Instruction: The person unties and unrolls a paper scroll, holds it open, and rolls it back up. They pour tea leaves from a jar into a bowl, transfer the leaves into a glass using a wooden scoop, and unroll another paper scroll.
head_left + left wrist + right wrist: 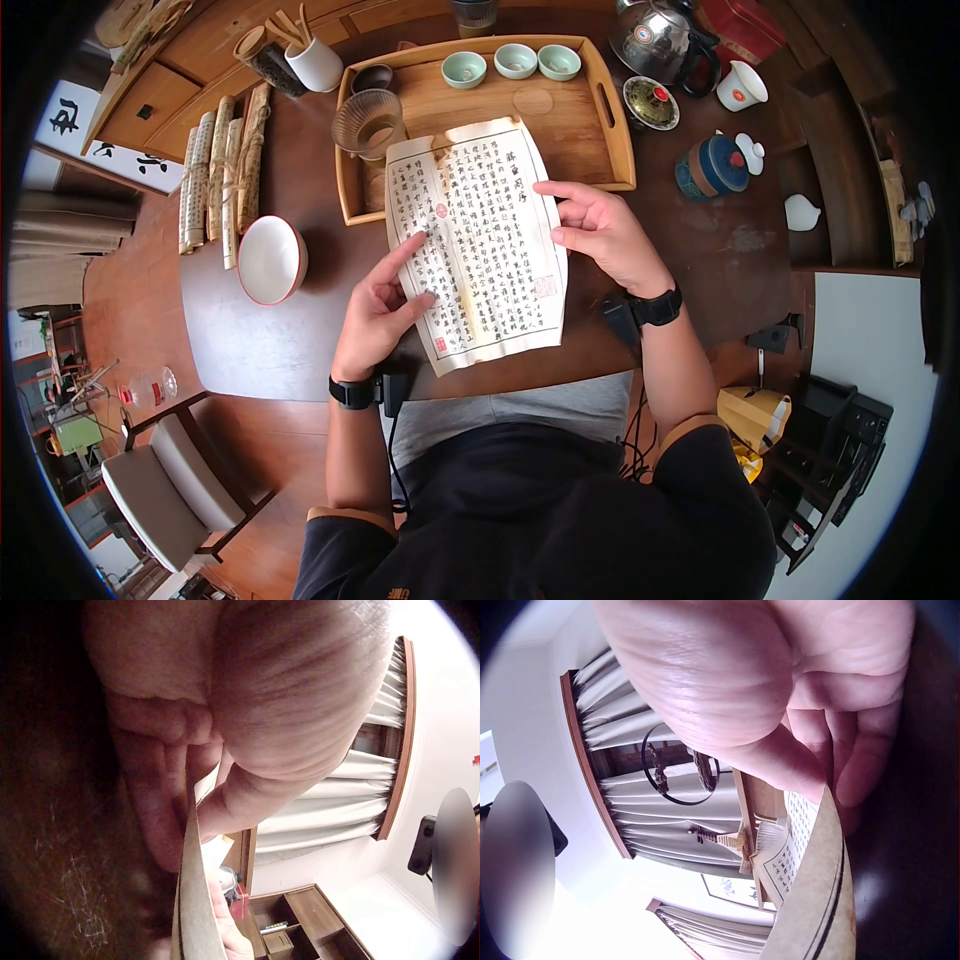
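Yellowed paper sheet (490, 240): black script columns, red seals; bowed, above table (690, 250), side edges pinched by left hand (373, 308) and right hand (610, 235).

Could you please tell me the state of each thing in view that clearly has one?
Written sheet: unrolled, held up
Left hand: pinching sheet's left edge
Right hand: pinching sheet's right edge
Scrolls: rolled up
Red-rimmed bowl: upright, empty
Green cups: upright, contents unclear
Ribbed glass vessel: upright, contents unclear
White holder: holding wooden utensils
Kettle: upright
Chair: unoccupied
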`<action>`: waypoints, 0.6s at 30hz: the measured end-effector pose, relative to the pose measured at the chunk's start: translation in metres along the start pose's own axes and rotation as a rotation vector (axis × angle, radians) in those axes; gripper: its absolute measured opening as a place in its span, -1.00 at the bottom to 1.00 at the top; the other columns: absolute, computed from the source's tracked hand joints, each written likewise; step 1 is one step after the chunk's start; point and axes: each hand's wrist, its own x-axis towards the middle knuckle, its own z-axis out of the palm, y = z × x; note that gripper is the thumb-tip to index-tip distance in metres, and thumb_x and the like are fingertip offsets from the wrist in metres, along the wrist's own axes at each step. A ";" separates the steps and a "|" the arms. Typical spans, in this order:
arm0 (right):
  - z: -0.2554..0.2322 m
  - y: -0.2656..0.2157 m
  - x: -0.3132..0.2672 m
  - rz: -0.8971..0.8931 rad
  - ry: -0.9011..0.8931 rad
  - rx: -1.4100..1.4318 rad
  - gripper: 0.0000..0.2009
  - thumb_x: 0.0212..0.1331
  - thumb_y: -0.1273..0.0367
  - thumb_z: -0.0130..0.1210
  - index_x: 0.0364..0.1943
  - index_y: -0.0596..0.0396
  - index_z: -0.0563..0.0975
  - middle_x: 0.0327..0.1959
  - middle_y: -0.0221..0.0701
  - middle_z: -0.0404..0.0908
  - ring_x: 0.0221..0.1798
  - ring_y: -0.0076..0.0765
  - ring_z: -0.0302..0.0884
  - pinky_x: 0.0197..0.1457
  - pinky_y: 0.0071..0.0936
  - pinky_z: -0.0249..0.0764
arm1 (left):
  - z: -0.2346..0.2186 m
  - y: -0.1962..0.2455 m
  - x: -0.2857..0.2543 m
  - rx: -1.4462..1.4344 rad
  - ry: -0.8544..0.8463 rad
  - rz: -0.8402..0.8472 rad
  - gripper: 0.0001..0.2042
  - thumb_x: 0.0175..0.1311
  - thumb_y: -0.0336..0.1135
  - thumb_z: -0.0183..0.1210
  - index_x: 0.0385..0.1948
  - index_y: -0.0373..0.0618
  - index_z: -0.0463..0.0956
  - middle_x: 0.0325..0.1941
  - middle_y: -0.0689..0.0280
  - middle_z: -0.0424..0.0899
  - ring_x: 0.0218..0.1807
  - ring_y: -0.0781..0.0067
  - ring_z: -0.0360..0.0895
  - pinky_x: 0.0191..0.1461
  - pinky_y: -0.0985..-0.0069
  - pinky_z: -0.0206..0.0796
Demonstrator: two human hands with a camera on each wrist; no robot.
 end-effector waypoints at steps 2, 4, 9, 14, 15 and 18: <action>0.000 0.001 0.000 -0.007 -0.001 0.001 -0.49 0.31 0.66 0.04 0.37 0.23 0.37 0.01 -0.30 0.71 0.03 -0.53 0.63 0.15 -0.53 0.53 | 0.000 0.000 0.000 -0.004 0.003 -0.005 -0.30 0.22 -0.76 0.16 0.47 -0.30 0.19 0.32 0.19 0.53 0.28 0.48 0.49 0.38 0.49 0.31; 0.000 0.001 0.000 -0.003 0.003 -0.002 -0.49 0.31 0.65 0.05 0.37 0.23 0.37 0.00 -0.31 0.71 0.02 -0.53 0.63 0.14 -0.53 0.53 | 0.001 0.001 0.000 0.009 0.003 0.007 -0.30 0.22 -0.76 0.16 0.47 -0.30 0.19 0.32 0.19 0.53 0.28 0.48 0.49 0.38 0.49 0.31; 0.000 0.000 0.000 0.008 0.002 -0.006 -0.49 0.30 0.65 0.06 0.37 0.22 0.37 -0.01 -0.31 0.71 0.01 -0.54 0.63 0.12 -0.54 0.53 | 0.000 0.000 0.000 0.007 0.001 0.005 -0.29 0.21 -0.76 0.16 0.47 -0.29 0.18 0.33 0.19 0.52 0.29 0.49 0.49 0.39 0.49 0.30; 0.000 0.000 0.001 0.011 0.001 -0.002 -0.48 0.30 0.65 0.06 0.37 0.22 0.38 -0.02 -0.31 0.71 0.00 -0.55 0.63 0.11 -0.55 0.53 | 0.000 0.001 0.000 0.007 0.000 0.010 -0.29 0.21 -0.76 0.15 0.47 -0.29 0.18 0.34 0.19 0.52 0.30 0.49 0.48 0.40 0.49 0.30; 0.000 0.000 0.001 0.009 0.005 0.000 -0.49 0.30 0.65 0.07 0.37 0.22 0.37 -0.02 -0.31 0.71 0.00 -0.55 0.63 0.11 -0.55 0.53 | 0.000 0.000 0.000 0.004 -0.002 0.011 -0.29 0.22 -0.76 0.15 0.47 -0.29 0.18 0.34 0.19 0.52 0.29 0.49 0.49 0.39 0.49 0.31; 0.001 0.001 0.001 0.006 0.009 0.006 -0.49 0.31 0.65 0.07 0.37 0.22 0.37 -0.02 -0.31 0.71 0.00 -0.54 0.63 0.12 -0.55 0.53 | -0.001 -0.001 0.001 0.005 -0.003 0.006 -0.29 0.22 -0.76 0.15 0.48 -0.28 0.17 0.33 0.18 0.53 0.28 0.49 0.50 0.38 0.48 0.33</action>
